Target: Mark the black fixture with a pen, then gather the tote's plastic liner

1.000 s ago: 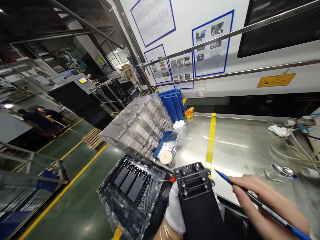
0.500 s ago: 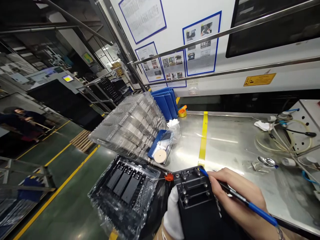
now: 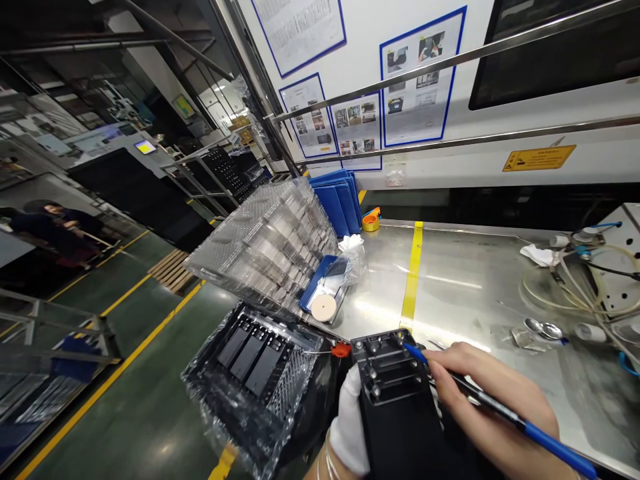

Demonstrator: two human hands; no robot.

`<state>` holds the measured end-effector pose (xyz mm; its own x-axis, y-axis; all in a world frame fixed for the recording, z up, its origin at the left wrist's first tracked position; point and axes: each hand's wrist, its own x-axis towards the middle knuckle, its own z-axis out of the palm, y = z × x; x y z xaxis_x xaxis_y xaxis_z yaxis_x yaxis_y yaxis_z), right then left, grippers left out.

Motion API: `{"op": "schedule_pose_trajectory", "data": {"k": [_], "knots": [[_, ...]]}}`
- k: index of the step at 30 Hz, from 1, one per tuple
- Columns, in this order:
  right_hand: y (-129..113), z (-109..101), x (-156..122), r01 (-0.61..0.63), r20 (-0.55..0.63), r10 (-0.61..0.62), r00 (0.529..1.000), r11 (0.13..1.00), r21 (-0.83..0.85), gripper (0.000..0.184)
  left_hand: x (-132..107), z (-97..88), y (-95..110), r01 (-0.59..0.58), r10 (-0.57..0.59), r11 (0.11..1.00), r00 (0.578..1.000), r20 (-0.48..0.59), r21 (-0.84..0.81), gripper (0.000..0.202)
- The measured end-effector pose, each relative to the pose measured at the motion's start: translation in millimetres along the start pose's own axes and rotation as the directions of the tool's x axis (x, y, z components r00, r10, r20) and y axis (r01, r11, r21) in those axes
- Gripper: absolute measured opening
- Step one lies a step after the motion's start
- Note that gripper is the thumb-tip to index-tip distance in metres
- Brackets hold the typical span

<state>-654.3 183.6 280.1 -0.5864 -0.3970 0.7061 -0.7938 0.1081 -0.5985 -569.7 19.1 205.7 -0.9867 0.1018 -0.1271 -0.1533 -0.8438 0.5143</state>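
Since the earlier frame, the blue tool's (image 3: pixel 500 413) tip has stayed on the black part's (image 3: pixel 395 393) top edge, with little change. Left of the grip lies a clear tray (image 3: pixel 250 373) holding black pieces. The gloved left hand (image 3: pixel 350 427) clasps the black part from below, over the worktop (image 3: pixel 475 287) edge. Right of it, the bare right hand (image 3: pixel 490 407) pinches the blue tool.

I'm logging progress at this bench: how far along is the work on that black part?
Looks done: nothing can be confirmed. In hand: the left hand, gloved, holds the black part upright in its grip, while the right hand touches the blue tool tip to its top corner. Possibly left: three similar black parts sit in the clear tray; whether they are already worked on cannot be told.
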Motion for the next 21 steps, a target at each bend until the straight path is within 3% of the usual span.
{"op": "schedule_pose_trajectory", "data": {"k": [5,9,13,17,21], "knots": [[-9.2,4.6,9.2,0.033,0.003,-0.033,0.999,0.999,-0.005,0.011,0.3,-5.5,1.2,0.015,-0.01,0.998,0.997,-0.082,0.067,0.061],[-10.3,13.7,10.2,0.051,0.034,-0.052,0.998,0.998,0.042,0.015,-0.5,-15.3,-3.3,-0.054,0.07,0.992,0.988,-0.138,0.112,0.051],[-9.1,15.9,10.6,0.05,0.075,-0.054,0.996,0.998,0.05,0.018,0.5,-7.3,-1.3,-0.064,0.069,0.997,0.991,-0.116,0.044,0.047],[-9.6,14.0,14.4,0.048,0.077,-0.051,0.996,0.998,0.034,0.013,1.6,-1.6,1.9,-0.089,0.102,0.991,0.986,-0.13,0.1,0.048],[-8.5,19.6,19.7,0.069,0.118,-0.07,0.991,0.998,0.012,0.013,4.4,3.3,2.3,-0.06,0.051,0.995,0.992,-0.117,-0.074,0.033]]}}
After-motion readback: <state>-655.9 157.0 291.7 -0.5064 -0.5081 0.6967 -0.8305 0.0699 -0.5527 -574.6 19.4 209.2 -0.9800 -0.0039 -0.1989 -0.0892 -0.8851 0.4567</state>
